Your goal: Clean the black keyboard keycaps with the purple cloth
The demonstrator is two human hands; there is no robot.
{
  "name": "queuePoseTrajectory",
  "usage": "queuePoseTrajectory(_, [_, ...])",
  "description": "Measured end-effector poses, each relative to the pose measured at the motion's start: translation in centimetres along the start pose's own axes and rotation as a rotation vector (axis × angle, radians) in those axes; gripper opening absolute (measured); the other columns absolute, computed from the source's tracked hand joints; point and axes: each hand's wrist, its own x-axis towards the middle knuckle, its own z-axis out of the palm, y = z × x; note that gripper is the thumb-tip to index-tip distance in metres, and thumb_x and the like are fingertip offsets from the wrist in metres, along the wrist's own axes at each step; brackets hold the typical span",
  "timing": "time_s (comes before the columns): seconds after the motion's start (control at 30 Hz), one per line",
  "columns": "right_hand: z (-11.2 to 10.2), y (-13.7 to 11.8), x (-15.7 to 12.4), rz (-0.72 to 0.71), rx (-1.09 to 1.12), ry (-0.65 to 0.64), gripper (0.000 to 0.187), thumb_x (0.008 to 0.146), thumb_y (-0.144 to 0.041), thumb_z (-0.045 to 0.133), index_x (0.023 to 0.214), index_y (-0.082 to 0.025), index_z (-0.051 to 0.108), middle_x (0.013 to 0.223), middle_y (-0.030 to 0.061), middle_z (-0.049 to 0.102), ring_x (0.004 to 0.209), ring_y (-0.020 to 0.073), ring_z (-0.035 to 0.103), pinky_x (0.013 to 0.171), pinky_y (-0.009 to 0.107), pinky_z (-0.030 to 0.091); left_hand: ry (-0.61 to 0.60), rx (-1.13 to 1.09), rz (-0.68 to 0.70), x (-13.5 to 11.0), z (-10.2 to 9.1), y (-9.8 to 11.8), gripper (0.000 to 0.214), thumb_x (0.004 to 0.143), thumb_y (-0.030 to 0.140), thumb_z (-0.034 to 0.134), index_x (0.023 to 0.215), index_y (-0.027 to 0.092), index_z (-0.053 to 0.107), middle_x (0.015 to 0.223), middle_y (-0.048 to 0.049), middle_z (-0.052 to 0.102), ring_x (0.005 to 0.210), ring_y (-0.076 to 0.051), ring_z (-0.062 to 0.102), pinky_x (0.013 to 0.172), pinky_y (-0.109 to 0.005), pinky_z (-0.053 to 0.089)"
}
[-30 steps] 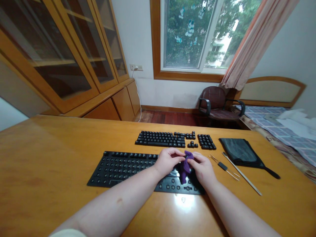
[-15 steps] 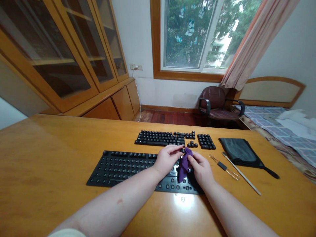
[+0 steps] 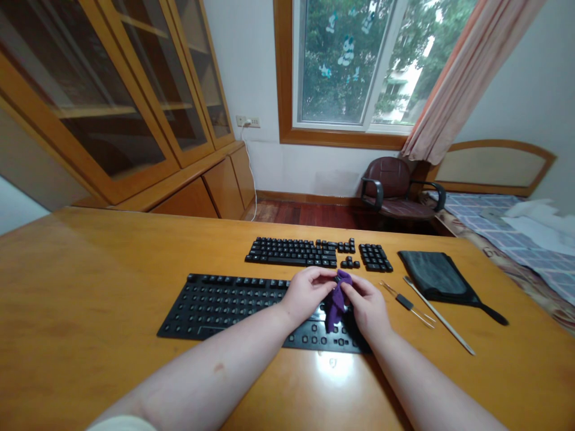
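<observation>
Clearly, from the head view, both my hands are pinched together over the right part of the bare keyboard (image 3: 224, 305): my right hand (image 3: 369, 305) grips the purple cloth (image 3: 335, 308), and my left hand (image 3: 309, 293) closes its fingertips on a small dark piece (image 3: 337, 279), probably a key cap, mostly hidden by the cloth. It could slip out, I judge, being small and likely smooth, with soft fabric between it and my fingers; the dangling cloth could also snag on the exposed switches. The cloth is limp and creased; the keyboard is a flat, hard black slab dotted with little square posts. Beyond it, blocky black key caps (image 3: 291, 251) sit in rows on the glossy wooden desk (image 3: 90, 299). To the right lie a thin wire puller (image 3: 405, 301), a slim pale stick (image 3: 442, 317) and a flat dark pouch (image 3: 433, 275).
</observation>
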Motion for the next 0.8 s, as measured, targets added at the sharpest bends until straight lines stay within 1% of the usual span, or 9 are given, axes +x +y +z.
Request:
queuePoseTrajectory(0.13, [-0.28, -0.06, 0.1, -0.02, -0.028, -0.058, 0.027, 0.072, -0.035, 0.067, 0.095, -0.022, 0.071, 0.099, 0.0064, 0.07, 0.089, 0.024, 0.063, 0.076, 0.037, 0.05, -0.004, 0.071, 0.019, 0.1, -0.31, -0.09, 0.013, 0.071, 0.018, 0.067, 0.083, 0.015, 0.07, 0.087, -0.0074, 0.07, 0.084, -0.019, 0.065, 0.082, -0.033, 0.052])
queuePoseTrajectory(0.23, [-0.31, -0.37, 0.09, -0.049, -0.031, -0.077, 0.023, 0.072, -0.034, 0.067, 0.09, -0.022, 0.072, 0.094, 0.0058, 0.071, 0.087, 0.0232, 0.063, 0.078, 0.036, 0.049, -0.027, 0.122, 0.035, 0.17, -0.52, -0.05, 0.013, 0.071, 0.02, 0.068, 0.083, 0.016, 0.072, 0.086, -0.0071, 0.071, 0.083, -0.019, 0.066, 0.083, -0.033, 0.052])
queuePoseTrajectory(0.33, [-0.23, -0.75, 0.01, -0.075, -0.056, -0.087, 0.021, 0.076, -0.036, 0.064, 0.086, -0.02, 0.072, 0.088, 0.006, 0.071, 0.083, 0.0225, 0.064, 0.079, 0.036, 0.049, -0.034, 0.144, 0.029, 0.17, -0.53, 0.24, 0.013, 0.07, 0.019, 0.069, 0.082, 0.016, 0.072, 0.084, -0.0069, 0.071, 0.081, -0.019, 0.066, 0.082, -0.032, 0.052])
queuePoseTrajectory(0.5, [-0.14, -0.75, -0.03, -0.074, -0.066, -0.064, 0.025, 0.079, -0.04, 0.059, 0.085, -0.018, 0.071, 0.084, 0.0068, 0.07, 0.081, 0.0226, 0.063, 0.077, 0.034, 0.049, -0.03, 0.117, -0.002, 0.01, -0.22, 0.73, 0.013, 0.067, 0.016, 0.069, 0.08, 0.015, 0.071, 0.084, -0.0067, 0.072, 0.08, -0.019, 0.066, 0.08, -0.032, 0.053])
queuePoseTrajectory(0.67, [-0.08, -0.45, 0.06, -0.057, -0.057, -0.05, 0.025, 0.079, -0.041, 0.058, 0.084, -0.018, 0.069, 0.081, 0.006, 0.07, 0.079, 0.0223, 0.063, 0.074, 0.034, 0.049, -0.049, 0.029, -0.047, -0.12, 0.1, 0.12, 0.018, 0.063, 0.015, 0.072, 0.08, 0.014, 0.067, 0.085, -0.0057, 0.07, 0.077, -0.018, 0.067, 0.076, -0.032, 0.055])
queuePoseTrajectory(0.73, [-0.03, -0.36, 0.07, -0.053, -0.046, -0.044, 0.026, 0.079, -0.041, 0.059, 0.084, -0.018, 0.07, 0.081, 0.0063, 0.07, 0.079, 0.0228, 0.063, 0.075, 0.034, 0.05, -0.057, 0.015, -0.037, -0.18, 0.18, -0.13, 0.018, 0.064, 0.016, 0.071, 0.082, 0.014, 0.066, 0.086, -0.0059, 0.069, 0.078, -0.017, 0.066, 0.076, -0.031, 0.055])
queuePoseTrajectory(0.8, [0.02, -0.29, 0.05, -0.052, -0.022, -0.034, 0.027, 0.078, -0.042, 0.059, 0.086, -0.018, 0.07, 0.082, 0.0066, 0.071, 0.08, 0.0232, 0.064, 0.076, 0.035, 0.05, -0.058, 0.044, -0.006, -0.25, 0.19, -0.15, 0.017, 0.069, 0.017, 0.068, 0.085, 0.014, 0.065, 0.088, -0.0068, 0.068, 0.08, -0.017, 0.066, 0.076, -0.031, 0.055])
